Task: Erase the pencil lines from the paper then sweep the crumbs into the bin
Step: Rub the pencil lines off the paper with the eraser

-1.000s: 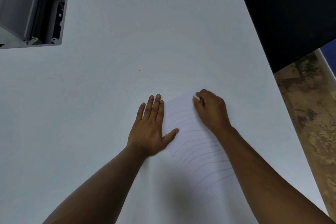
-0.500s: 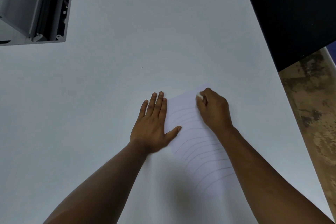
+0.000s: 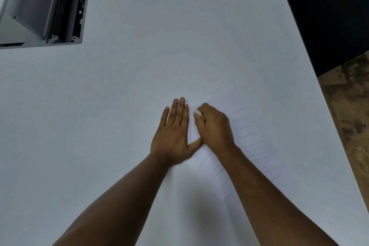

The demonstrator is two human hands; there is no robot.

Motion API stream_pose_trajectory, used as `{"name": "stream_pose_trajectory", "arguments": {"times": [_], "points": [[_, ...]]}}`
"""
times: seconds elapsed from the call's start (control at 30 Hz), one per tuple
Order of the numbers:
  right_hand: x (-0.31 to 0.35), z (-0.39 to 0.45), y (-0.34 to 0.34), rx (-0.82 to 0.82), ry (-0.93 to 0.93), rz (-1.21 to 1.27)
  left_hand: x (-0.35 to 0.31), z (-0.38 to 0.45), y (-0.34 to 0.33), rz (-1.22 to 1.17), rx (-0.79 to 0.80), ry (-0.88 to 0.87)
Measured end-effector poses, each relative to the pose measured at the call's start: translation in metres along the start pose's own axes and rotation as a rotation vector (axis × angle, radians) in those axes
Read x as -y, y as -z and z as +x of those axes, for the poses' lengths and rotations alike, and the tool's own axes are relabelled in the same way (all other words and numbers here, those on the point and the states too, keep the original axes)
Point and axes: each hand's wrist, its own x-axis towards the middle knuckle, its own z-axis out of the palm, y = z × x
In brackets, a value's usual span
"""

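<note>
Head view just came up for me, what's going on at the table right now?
A person is erasing pencil lines on a paper lying on the white table. The left hand lies flat with straight fingers at the sheet's left edge. The right hand pinches a small white eraser at the sheet's upper left part. Many curved lines are still on the sheet. A grey open box sits at the far left corner.

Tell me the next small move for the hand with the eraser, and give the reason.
Probably rub the eraser back to the right across the paper, along the top pencil lines. The right hand pinches it near the sheet's upper left, the left hand lies flat at that edge, and many lines are unerased.
</note>
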Motion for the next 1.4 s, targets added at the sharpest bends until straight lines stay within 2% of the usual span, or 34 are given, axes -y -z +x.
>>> {"name": "stream_pose_trajectory", "arguments": {"times": [0.13,0.3,0.5,0.57,0.7,0.87,1.0,1.07,1.17,1.4], "points": [[-0.020,0.014,0.018,-0.152,-0.160,-0.029,-0.002,0.000,0.002,-0.017,0.006,0.024],[-0.008,-0.006,0.015,-0.092,-0.164,0.054,-0.001,-0.002,0.001,-0.040,-0.019,-0.001],[-0.013,-0.010,0.014,-0.125,-0.303,0.173,-0.008,-0.019,-0.004,-0.046,-0.124,-0.147],[-0.009,-0.008,0.016,-0.106,-0.307,0.189,-0.014,-0.030,-0.007,-0.039,-0.133,-0.094],[0.001,-0.013,0.013,-0.070,-0.219,0.157,-0.005,-0.039,-0.007,-0.065,-0.098,0.129],[0.016,-0.023,-0.003,-0.018,-0.032,0.125,0.004,-0.035,-0.005,-0.037,-0.023,0.112],[0.021,-0.020,-0.013,0.093,0.026,0.055,0.003,-0.035,-0.004,-0.027,-0.032,0.104],[0.018,-0.015,-0.012,0.063,0.044,-0.022,0.002,-0.035,-0.003,-0.020,-0.029,0.108],[-0.001,-0.003,0.003,-0.084,-0.042,-0.067,0.001,-0.035,-0.002,-0.023,-0.012,0.135],[-0.009,-0.007,0.015,-0.030,-0.263,0.284,-0.002,-0.036,0.000,0.002,-0.011,0.122]]}}
